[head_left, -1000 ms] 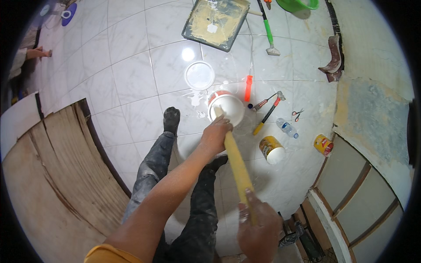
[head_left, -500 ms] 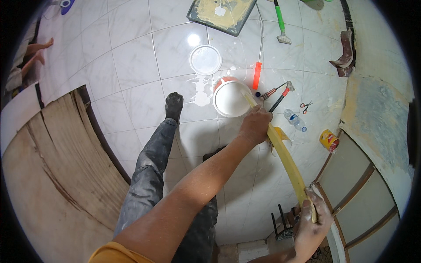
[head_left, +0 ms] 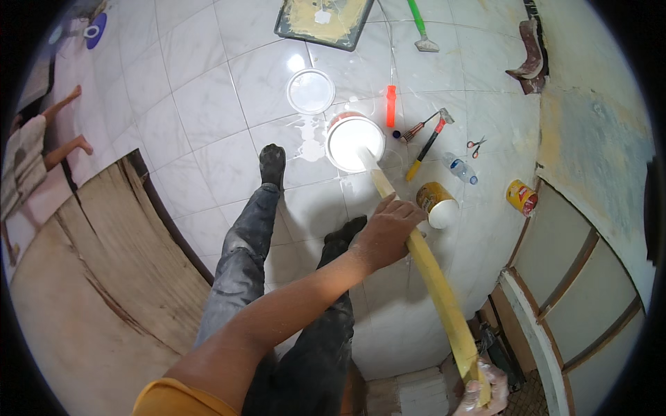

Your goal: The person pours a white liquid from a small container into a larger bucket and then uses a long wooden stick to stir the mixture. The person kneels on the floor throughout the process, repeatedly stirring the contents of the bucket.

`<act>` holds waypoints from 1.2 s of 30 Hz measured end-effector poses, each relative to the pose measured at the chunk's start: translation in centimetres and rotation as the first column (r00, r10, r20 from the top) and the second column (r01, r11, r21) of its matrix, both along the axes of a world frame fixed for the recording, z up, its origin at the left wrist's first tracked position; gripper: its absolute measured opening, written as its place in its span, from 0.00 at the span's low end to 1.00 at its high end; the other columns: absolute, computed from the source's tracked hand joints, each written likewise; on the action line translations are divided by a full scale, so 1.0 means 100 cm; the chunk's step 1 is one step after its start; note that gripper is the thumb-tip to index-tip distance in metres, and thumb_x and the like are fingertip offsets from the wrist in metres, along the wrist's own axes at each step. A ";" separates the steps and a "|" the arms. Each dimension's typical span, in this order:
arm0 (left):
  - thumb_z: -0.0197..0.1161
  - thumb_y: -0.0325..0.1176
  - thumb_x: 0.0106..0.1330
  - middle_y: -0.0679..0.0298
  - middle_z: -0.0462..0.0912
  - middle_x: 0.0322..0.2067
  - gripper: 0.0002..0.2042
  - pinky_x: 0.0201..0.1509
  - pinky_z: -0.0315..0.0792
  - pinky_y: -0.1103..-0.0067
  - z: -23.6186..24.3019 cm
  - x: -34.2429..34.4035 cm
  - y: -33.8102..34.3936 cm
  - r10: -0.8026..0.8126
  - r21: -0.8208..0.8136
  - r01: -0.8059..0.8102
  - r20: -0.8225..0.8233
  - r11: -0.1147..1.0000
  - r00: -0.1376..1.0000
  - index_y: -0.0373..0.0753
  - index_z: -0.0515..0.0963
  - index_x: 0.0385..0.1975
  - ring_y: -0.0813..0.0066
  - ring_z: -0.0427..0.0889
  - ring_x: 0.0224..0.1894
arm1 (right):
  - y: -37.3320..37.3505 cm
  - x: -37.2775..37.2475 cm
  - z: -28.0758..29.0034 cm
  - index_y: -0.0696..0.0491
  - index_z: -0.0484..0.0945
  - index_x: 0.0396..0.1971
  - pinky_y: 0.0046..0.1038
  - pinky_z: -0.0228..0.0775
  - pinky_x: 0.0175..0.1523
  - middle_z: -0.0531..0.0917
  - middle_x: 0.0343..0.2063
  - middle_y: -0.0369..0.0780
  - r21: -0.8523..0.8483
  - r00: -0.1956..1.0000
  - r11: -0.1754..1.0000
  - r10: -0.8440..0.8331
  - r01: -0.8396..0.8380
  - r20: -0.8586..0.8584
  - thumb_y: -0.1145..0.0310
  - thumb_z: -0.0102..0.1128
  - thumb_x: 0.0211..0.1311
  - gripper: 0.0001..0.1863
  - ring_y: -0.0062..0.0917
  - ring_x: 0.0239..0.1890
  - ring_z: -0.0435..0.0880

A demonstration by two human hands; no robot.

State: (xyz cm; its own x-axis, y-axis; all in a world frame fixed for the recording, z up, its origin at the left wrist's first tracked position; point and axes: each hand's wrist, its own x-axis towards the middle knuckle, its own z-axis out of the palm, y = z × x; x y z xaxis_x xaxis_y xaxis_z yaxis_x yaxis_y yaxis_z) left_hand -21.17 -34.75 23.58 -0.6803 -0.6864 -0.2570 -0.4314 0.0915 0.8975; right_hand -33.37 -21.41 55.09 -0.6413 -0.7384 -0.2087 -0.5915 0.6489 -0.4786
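Observation:
A long yellow wooden stick slants from a bucket of white paint back toward my body at the lower right. White paint coats the stick's far end, which lies in or over the bucket's mouth; I cannot tell how deep it goes. My left hand is closed around the stick's upper part, just short of the bucket. At the near end, my right hand, smeared with white, grips the stick with thumb and fingers. Part of this hand is cut off by the lower edge.
A round lid and spilled paint lie beside the bucket. Nearby are a hammer, a red-handled tool, scissors, a plastic bottle and two cans. A paint tray stands beyond. Another person's legs show at far left.
Both hands have drawn back toward my body with the stick. Its far end, yellow before, now shows white paint. The hammer's handle and the large can have come into fuller view.

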 end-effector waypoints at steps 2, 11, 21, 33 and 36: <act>0.74 0.32 0.60 0.64 0.83 0.52 0.18 0.80 0.57 0.54 0.007 0.018 -0.001 -0.064 -0.013 0.064 0.023 0.998 0.998 0.43 0.82 0.51 0.60 0.78 0.65 | 0.064 -0.013 -0.001 0.66 0.82 0.38 0.41 0.85 0.45 0.88 0.32 0.50 -0.111 0.996 0.993 0.050 -0.041 0.073 0.61 0.68 0.68 0.19 0.39 0.35 0.90; 0.70 0.28 0.55 0.67 0.85 0.46 0.13 0.82 0.52 0.51 0.034 0.058 0.018 -0.325 -0.110 0.320 -0.024 0.941 0.945 0.45 0.86 0.41 0.66 0.78 0.65 | 0.097 0.048 0.051 0.61 0.78 0.55 0.42 0.84 0.44 0.86 0.39 0.51 0.147 0.958 0.984 0.059 -0.103 0.281 0.63 0.70 0.66 0.23 0.39 0.37 0.88; 0.63 0.32 0.57 0.71 0.80 0.35 0.07 0.74 0.63 0.63 0.053 0.056 0.052 -0.536 -0.261 0.514 -0.017 0.817 0.844 0.47 0.86 0.34 0.69 0.78 0.54 | 0.153 0.059 0.061 0.57 0.74 0.59 0.49 0.76 0.53 0.80 0.47 0.53 0.549 0.910 0.791 0.023 -0.271 0.415 0.73 0.64 0.64 0.24 0.54 0.46 0.82; 0.63 0.34 0.58 0.72 0.81 0.35 0.06 0.67 0.65 0.71 0.024 0.053 0.115 -0.604 -0.312 0.605 0.113 0.732 0.789 0.51 0.87 0.29 0.70 0.76 0.52 | 0.172 0.084 -0.059 0.60 0.72 0.51 0.45 0.76 0.37 0.83 0.26 0.55 0.691 0.874 0.720 -0.291 -0.069 0.390 0.60 0.65 0.71 0.20 0.55 0.30 0.85; 0.62 0.35 0.58 0.72 0.78 0.35 0.06 0.67 0.67 0.73 -0.002 0.049 0.130 -0.544 -0.391 0.583 0.217 0.713 0.811 0.49 0.86 0.30 0.70 0.76 0.52 | 0.236 0.075 -0.130 0.60 0.73 0.47 0.49 0.76 0.35 0.83 0.26 0.56 0.615 0.913 0.768 -0.102 -0.179 0.394 0.59 0.64 0.71 0.19 0.57 0.30 0.85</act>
